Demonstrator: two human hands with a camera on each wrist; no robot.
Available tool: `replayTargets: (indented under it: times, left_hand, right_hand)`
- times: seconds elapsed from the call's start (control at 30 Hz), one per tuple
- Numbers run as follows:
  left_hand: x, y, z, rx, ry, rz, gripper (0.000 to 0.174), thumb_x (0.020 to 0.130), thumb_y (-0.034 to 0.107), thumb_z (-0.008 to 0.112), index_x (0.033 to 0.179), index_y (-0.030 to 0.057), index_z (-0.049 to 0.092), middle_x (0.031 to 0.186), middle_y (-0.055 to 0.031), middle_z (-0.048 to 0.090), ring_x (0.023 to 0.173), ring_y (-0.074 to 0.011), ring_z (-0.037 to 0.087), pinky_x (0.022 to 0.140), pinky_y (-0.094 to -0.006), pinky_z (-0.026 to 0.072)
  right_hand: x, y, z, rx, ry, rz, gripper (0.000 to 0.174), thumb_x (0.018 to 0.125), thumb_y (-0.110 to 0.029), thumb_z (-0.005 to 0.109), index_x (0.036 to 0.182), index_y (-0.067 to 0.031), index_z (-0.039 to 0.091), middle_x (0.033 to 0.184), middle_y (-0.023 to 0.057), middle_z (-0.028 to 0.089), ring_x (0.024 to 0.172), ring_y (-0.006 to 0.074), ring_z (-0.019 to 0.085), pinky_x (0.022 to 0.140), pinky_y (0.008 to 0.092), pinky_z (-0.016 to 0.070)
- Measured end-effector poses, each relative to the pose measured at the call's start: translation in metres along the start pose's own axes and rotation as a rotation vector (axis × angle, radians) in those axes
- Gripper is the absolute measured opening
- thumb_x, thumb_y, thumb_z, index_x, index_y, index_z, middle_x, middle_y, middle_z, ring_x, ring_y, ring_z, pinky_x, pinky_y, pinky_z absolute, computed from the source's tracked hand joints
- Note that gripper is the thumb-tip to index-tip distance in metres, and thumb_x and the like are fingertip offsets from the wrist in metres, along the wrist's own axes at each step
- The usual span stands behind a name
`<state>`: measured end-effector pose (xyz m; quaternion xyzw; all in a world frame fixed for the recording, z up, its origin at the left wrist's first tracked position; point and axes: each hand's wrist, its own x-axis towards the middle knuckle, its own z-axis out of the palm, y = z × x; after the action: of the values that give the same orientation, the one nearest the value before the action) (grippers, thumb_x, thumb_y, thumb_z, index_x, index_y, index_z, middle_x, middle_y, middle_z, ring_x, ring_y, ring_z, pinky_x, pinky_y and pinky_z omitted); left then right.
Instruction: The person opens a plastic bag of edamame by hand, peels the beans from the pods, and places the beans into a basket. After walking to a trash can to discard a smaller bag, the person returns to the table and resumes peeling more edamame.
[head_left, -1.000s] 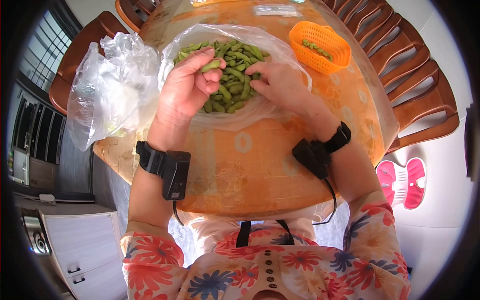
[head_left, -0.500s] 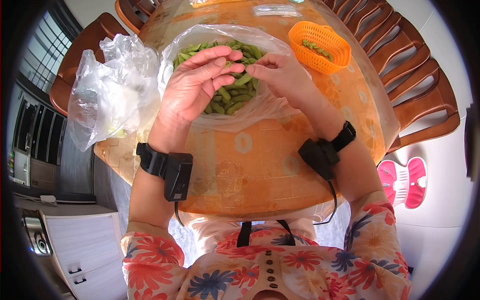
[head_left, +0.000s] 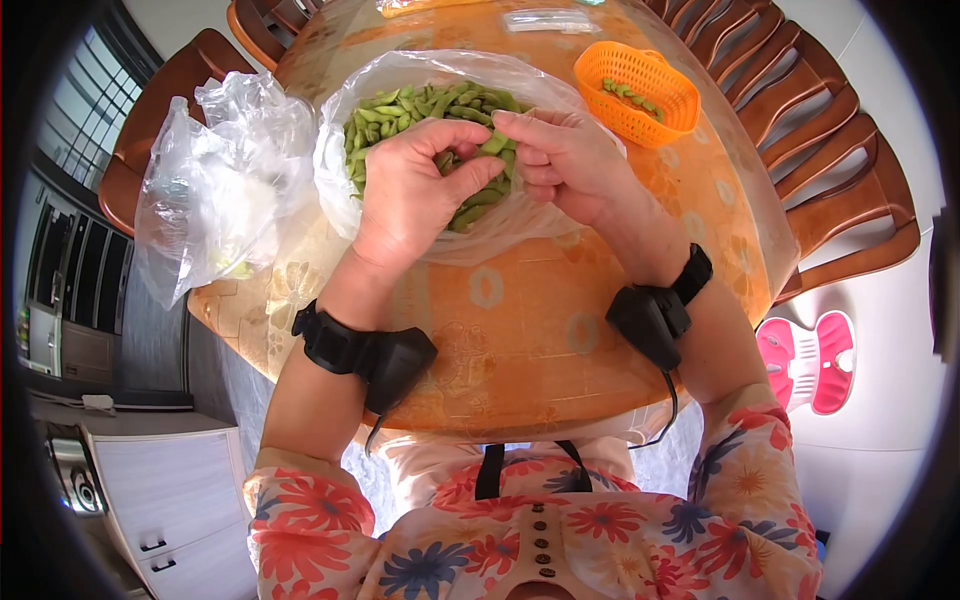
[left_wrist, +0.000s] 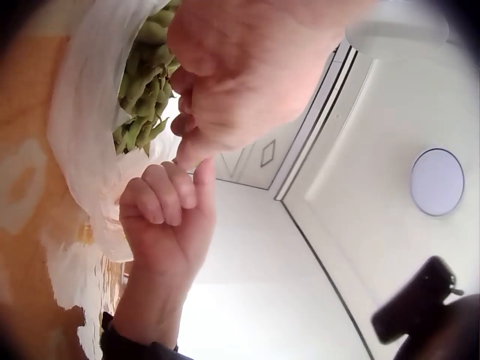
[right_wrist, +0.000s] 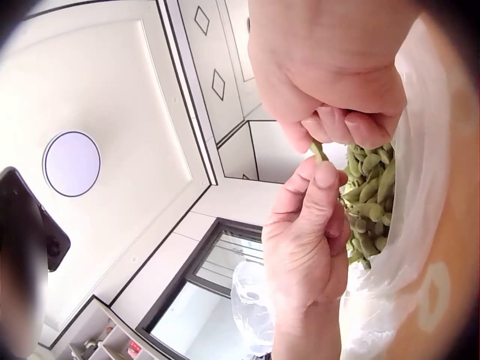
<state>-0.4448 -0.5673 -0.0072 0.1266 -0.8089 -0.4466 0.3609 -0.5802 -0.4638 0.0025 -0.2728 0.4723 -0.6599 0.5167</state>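
Both hands meet above a clear plastic bag [head_left: 340, 150] full of green pods [head_left: 390, 112]. Thumb and fingers of the left hand [head_left: 412, 190] pinch one green pod [head_left: 496, 143]. At that pod's other end the right hand [head_left: 585, 170] pinches with thumb and forefinger, its other fingers curled in. The right wrist view shows the pod [right_wrist: 319, 152] as a small green piece between the fingertips of the left hand [right_wrist: 304, 240] and right hand [right_wrist: 330, 82]. In the left wrist view the fingertips touch and the held pod is hidden.
An orange basket [head_left: 640, 97] with a few green pieces stands at the right of the table [head_left: 500, 370]. Crumpled clear plastic bags [head_left: 235, 170] lie on the left. A flat clear packet [head_left: 550, 20] is at the far side. Brown chairs [head_left: 815, 180] line the right.
The left hand has turned palm down and moved right, its fingers closing in on the pod. The right hand has risen from the pods to meet it.
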Motion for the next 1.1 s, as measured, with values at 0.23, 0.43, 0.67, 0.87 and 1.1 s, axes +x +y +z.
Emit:
replayTargets:
  times: [0.23,0.43,0.67,0.87,1.1]
  left_hand:
    - [0.004,-0.003,-0.004,0.088,0.148,0.061,0.017,0.072,0.007,0.07,0.087,0.0018,0.065,0.077,-0.0071,0.063,0.066,-0.0133,0.058,0.062,-0.0242,0.0466]
    - [0.003,-0.002,-0.005,0.093,0.096,0.041,0.014,0.075,0.003,0.067,0.089,0.0006,0.064,0.079,-0.0002,0.062,0.071,-0.0053,0.053,0.066,-0.0192,0.0449]
    - [0.0,0.001,0.0,0.177,0.11,0.135,0.013,0.072,0.002,0.068,0.084,0.001,0.063,0.075,-0.0044,0.061,0.065,-0.0117,0.055,0.061,-0.023,0.0456]
    - [-0.003,0.009,0.004,0.301,0.132,0.248,0.012,0.068,-0.001,0.066,0.079,0.0012,0.06,0.071,-0.0105,0.059,0.06,-0.0211,0.057,0.057,-0.0266,0.0461]
    - [0.001,-0.007,0.007,-0.115,0.103,0.102,0.011,0.074,0.003,0.067,0.083,0.0002,0.062,0.071,-0.0029,0.061,0.053,-0.0105,0.05,0.05,-0.0231,0.0419]
  right_hand:
    - [0.0,0.001,0.001,-0.062,-0.048,-0.003,0.019,0.081,-0.024,0.064,0.081,-0.0071,0.055,0.058,-0.0063,0.041,0.045,0.0032,0.031,0.04,0.0195,0.0239]
    - [0.001,0.003,0.001,-0.082,-0.032,-0.053,0.018,0.081,-0.023,0.063,0.083,-0.0061,0.057,0.058,-0.0052,0.043,0.046,0.0038,0.034,0.041,0.0201,0.0265]
    - [0.0,0.006,0.007,-0.101,0.0,-0.135,0.011,0.078,-0.013,0.059,0.077,-0.0032,0.053,0.057,-0.0026,0.043,0.045,0.0053,0.035,0.039,0.0215,0.0275]
    - [0.001,0.009,0.008,-0.087,0.016,-0.141,0.007,0.079,-0.009,0.055,0.073,-0.0063,0.05,0.056,-0.004,0.041,0.044,0.0044,0.033,0.038,0.0216,0.0261]
    - [-0.001,0.006,0.009,0.004,0.015,-0.142,0.01,0.078,-0.009,0.053,0.071,-0.0049,0.049,0.054,-0.002,0.04,0.041,0.0063,0.033,0.037,0.0225,0.0283]
